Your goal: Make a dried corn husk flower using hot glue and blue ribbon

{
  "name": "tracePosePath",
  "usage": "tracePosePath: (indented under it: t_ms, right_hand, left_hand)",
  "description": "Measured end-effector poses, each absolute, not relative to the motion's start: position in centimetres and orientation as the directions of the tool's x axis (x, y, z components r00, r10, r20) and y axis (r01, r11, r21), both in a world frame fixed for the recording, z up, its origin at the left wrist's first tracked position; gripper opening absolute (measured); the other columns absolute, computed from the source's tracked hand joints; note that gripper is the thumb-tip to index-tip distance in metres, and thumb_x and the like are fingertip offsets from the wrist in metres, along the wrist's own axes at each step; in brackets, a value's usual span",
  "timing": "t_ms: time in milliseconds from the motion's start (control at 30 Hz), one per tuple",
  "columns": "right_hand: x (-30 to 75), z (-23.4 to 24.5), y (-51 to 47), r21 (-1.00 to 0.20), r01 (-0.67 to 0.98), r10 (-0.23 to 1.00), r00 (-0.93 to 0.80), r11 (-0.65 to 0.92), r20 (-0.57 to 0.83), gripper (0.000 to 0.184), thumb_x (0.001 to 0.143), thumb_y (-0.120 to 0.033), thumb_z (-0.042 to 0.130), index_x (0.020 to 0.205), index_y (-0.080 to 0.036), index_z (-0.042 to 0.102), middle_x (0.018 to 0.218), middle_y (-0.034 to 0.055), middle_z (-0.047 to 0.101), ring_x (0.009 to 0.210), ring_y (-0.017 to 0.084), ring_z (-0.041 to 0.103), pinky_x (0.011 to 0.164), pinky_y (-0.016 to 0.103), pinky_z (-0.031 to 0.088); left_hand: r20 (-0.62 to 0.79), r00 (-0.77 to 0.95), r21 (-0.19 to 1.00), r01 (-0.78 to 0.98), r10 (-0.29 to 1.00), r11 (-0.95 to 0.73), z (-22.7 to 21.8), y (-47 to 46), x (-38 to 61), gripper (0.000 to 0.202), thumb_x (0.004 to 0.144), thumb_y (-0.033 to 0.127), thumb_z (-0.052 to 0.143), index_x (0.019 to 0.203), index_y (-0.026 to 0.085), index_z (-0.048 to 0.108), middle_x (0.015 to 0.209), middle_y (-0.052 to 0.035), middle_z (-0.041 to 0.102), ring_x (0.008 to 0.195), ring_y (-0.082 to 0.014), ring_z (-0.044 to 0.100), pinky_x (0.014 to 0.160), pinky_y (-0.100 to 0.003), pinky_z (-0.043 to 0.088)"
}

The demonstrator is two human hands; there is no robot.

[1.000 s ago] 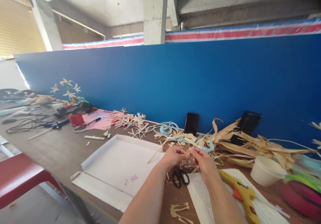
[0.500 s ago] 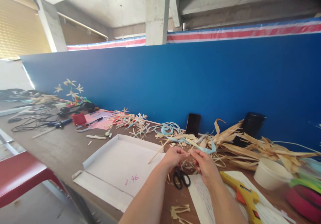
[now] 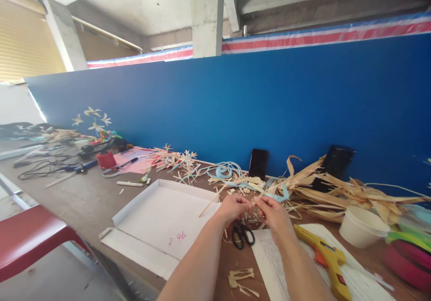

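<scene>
My left hand (image 3: pixel 235 207) and my right hand (image 3: pixel 271 211) meet fingertip to fingertip above the table, both closed in a pinch. Whatever lies between the fingers is too small to make out; it looks pale. Just below them rest black-handled scissors (image 3: pixel 243 235). A thin stick (image 3: pixel 210 203) slants beside my left hand over the edge of a white box lid (image 3: pixel 148 222) marked with pink writing. Dried corn husks (image 3: pixel 303 188) and curls of light blue ribbon (image 3: pixel 226 170) lie behind the hands.
Right of my forearm, a yellow glue gun (image 3: pixel 325 256) lies on printed paper (image 3: pixel 266 251). Further right stand a white cup (image 3: pixel 362 227) and a pink round object (image 3: pixel 412 260). A phone (image 3: pixel 258 163) leans on the blue partition (image 3: pixel 208 108). Husk flowers (image 3: pixel 186 159) lie left; a red stool (image 3: pixel 37 242) stands beside the table.
The view has shifted slightly. Both hands stay pinched together in almost the same place, and the things on the table have not moved.
</scene>
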State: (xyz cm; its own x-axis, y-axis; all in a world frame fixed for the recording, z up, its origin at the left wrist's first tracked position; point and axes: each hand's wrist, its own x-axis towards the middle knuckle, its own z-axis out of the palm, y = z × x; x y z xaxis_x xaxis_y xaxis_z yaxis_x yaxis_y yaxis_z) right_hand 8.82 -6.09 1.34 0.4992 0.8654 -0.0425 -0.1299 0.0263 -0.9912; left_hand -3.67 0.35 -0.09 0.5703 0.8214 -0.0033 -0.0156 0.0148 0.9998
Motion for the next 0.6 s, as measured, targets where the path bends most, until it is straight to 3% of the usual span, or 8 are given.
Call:
tracePosePath:
  t_ms: [233, 367, 600]
  right_hand:
    - [9.1, 1.2, -5.9, -0.991, -0.129, 0.853, 0.520, 0.027, -0.045, 0.034, 0.056, -0.045, 0.072, 0.074, -0.018, 0.063, 0.051, -0.0030, 0.054, 0.042, 0.008, 0.039, 0.036, 0.019, 0.019]
    - [9.2, 0.7, -5.6, -0.996, -0.080, 0.864, 0.502, 0.029, -0.016, 0.035, 0.059, -0.048, 0.071, 0.077, -0.018, 0.064, 0.045, -0.0048, 0.049, 0.040, 0.008, 0.036, 0.037, 0.020, 0.021]
    - [8.9, -0.8, -4.7, -0.991, -0.016, 0.764, 0.639, 0.134, 0.093, 0.036, 0.061, -0.052, 0.067, 0.072, -0.018, 0.063, 0.042, -0.0054, 0.046, 0.039, 0.009, 0.036, 0.037, 0.022, 0.025]
  left_hand:
    - [-0.016, 0.530, 1.000, 0.012, 0.848, 0.011, -0.4, 0.6, -3.4, 0.020, 0.066, 0.029, 0.064, 0.072, 0.011, 0.060, 0.058, 0.0007, 0.054, 0.040, -0.0034, 0.036, 0.038, -0.017, 0.027]
    - [0.015, 0.506, 0.999, 0.023, 0.862, -0.031, -0.2, 0.6, -3.4, 0.023, 0.067, 0.033, 0.063, 0.070, 0.011, 0.058, 0.058, 0.0013, 0.052, 0.042, -0.0039, 0.037, 0.040, -0.017, 0.029]
    - [0.111, 0.453, 0.991, 0.013, 0.884, -0.131, 0.4, 0.4, -3.1, 0.026, 0.067, 0.038, 0.061, 0.071, 0.012, 0.056, 0.053, 0.0051, 0.045, 0.043, -0.0049, 0.039, 0.042, -0.018, 0.030]
